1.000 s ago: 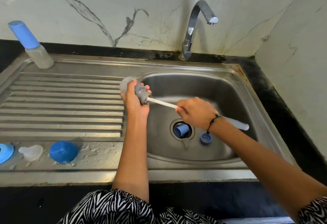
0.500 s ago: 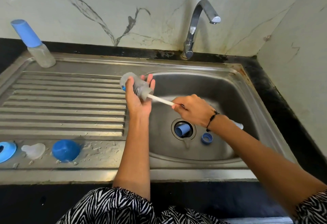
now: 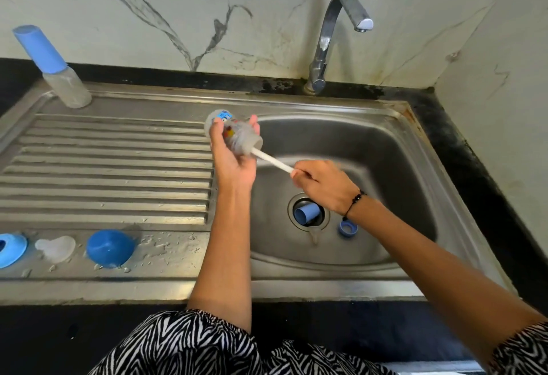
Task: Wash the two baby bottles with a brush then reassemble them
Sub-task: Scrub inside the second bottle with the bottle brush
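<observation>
Gripping bottle [image 3: 232, 131], left hand [image 3: 234, 161]; right hand [image 3: 324, 186], blurred, apparently pinching brush [image 3: 271, 161] handle.

A zebra-striped black-and-white garment [image 3: 184, 345] fills the lower frame. White marble wall [image 3: 178, 4] with grey veins above. Steel-grey sink [image 3: 385, 125]; blue cap [image 3: 110, 248] lower left; blue-topped clear bottle [image 3: 52, 66] upper left; white brush handle [image 3: 272, 162].

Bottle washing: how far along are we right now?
Done: one bottle is taken apart, its blue cap, clear nipple and blue ring lying on the drainboard. In hand: the left hand holds the open bottle while the right hand works the brush inside it. Left: the capped second bottle looks untouched, a blue tube and ring sit in the basin, and nothing is reassembled.
</observation>
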{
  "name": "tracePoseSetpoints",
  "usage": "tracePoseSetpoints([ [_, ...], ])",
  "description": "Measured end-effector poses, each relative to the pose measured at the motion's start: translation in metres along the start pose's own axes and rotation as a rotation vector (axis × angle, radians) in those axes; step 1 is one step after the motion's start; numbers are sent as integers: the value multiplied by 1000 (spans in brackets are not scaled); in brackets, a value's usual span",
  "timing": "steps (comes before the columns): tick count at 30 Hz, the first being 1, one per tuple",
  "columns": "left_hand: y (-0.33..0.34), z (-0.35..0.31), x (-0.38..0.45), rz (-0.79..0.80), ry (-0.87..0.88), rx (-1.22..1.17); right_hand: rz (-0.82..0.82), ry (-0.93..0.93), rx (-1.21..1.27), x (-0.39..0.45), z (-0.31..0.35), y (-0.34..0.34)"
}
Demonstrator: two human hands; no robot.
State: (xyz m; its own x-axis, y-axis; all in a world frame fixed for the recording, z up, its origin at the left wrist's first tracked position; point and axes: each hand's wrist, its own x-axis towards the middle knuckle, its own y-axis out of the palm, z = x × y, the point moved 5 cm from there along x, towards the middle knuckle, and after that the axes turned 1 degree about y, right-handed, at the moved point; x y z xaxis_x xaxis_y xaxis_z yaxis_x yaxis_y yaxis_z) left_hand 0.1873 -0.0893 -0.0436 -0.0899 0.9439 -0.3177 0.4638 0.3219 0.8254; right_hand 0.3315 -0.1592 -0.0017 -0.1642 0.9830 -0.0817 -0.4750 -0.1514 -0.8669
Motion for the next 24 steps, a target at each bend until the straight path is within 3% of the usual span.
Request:
tracePoseSetpoints([
  [3, 2, 3, -2, 87, -63, -108, 53, 14, -42, -6, -3, 7],
  [7, 4, 6, 0, 40, -42, 19, -44, 42, -384, -7, 0, 7],
  [11, 12, 7, 0, -21, -31, 14, -111, 84, -503, 1, -1, 0],
  [14, 8, 9, 3, -71, -9, -7, -117, 105, -456, 6, 3, -3],
  [18, 6, 3, -2, -5, 7, -178, -35, -3, -299, 2, 15, 5],
  [21, 9, 1, -5, 47, -56, -312, 8, 24, -265, -3, 9, 11],
  [24, 10, 7, -5, 18, -49, -159, -50, 70, -357, -3, 6, 9],
])
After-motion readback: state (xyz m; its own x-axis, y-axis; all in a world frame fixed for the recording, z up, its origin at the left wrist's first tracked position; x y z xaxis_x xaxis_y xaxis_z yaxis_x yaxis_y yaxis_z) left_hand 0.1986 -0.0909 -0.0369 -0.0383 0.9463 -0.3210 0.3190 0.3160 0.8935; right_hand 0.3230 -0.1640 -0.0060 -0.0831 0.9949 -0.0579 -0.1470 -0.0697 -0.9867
